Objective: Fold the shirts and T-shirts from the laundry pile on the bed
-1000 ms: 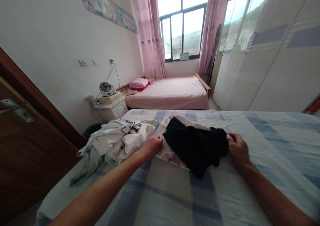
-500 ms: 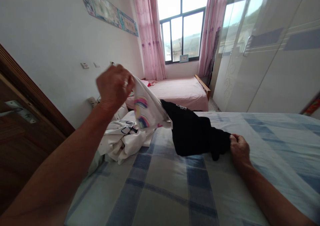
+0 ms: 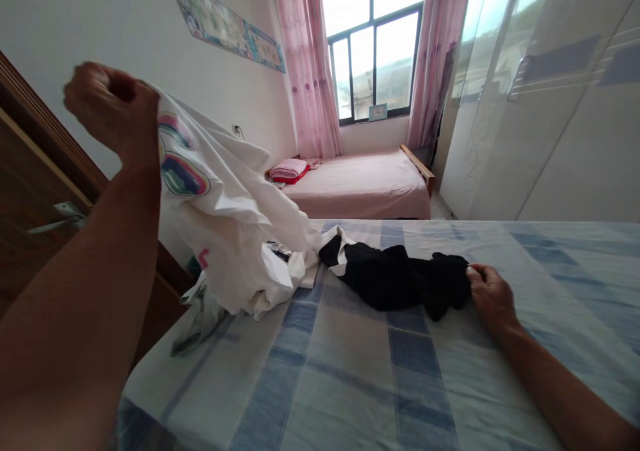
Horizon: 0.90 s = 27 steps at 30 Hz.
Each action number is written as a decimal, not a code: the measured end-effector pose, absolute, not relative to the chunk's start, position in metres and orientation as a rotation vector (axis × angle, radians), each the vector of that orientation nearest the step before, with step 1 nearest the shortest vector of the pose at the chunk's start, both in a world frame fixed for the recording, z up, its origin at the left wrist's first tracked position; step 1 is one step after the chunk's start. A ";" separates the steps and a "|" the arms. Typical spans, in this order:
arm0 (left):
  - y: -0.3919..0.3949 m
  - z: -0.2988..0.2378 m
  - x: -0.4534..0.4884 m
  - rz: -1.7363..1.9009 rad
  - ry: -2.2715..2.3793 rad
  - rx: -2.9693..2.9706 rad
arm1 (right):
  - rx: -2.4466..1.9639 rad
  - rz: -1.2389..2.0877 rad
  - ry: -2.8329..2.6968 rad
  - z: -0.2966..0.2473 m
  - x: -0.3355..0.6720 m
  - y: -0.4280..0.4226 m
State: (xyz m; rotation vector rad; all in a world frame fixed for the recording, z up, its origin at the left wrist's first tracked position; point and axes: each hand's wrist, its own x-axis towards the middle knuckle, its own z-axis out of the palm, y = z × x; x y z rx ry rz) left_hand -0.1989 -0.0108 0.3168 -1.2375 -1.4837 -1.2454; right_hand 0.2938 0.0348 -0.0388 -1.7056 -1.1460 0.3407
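Observation:
Raised at the left, my left hand (image 3: 113,108) is closed on a white printed garment (image 3: 225,198) with rainbow-coloured shapes; the cloth hangs down and right. My right hand (image 3: 493,298), low over the bed at the right, pinches the end of a black garment (image 3: 390,278) with white trim. The black cloth lies bunched on the plaid bedsheet (image 3: 345,371), its left end meeting the white cloth; whether the two are joined I cannot tell. Behind and below the white garment is a heap of pale clothes (image 3: 290,264), partly hidden. A grey-green cloth (image 3: 200,321) hangs at the bed's left edge.
A wooden door (image 3: 30,204) with a metal handle stands close on the left. Beyond the bed is a second bed with a pink cover (image 3: 360,184) and folded pink bedding (image 3: 289,169). A glossy white wardrobe (image 3: 550,144) lines the right side.
My left hand has moved left and up, drawing the white garment out wider. The black garment's left end has dropped onto the bed. My right hand stays nearly in place, still pinching.

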 end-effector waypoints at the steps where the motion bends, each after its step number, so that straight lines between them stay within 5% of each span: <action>1: -0.006 0.318 -0.200 -1.254 -1.534 -1.174 | -1.707 0.338 -1.153 -0.038 0.294 0.034; 6: 0.017 0.289 -0.204 -1.136 -1.728 -1.107 | -1.714 0.342 -1.166 -0.038 0.293 0.034; 12: 0.032 0.175 -0.195 -0.540 -1.978 -1.626 | -1.708 0.311 -1.181 -0.041 0.292 0.037; 19: 0.025 0.066 -0.083 -0.398 -1.350 -2.406 | -1.673 0.321 -1.194 -0.039 0.290 0.034; 24: 0.021 0.053 -0.019 -0.138 -1.045 -2.583 | -1.623 0.316 -1.173 -0.044 0.293 0.034; 27: 0.033 0.094 -0.023 -0.324 -1.223 -2.431 | -1.570 0.324 -1.095 -0.051 0.298 0.040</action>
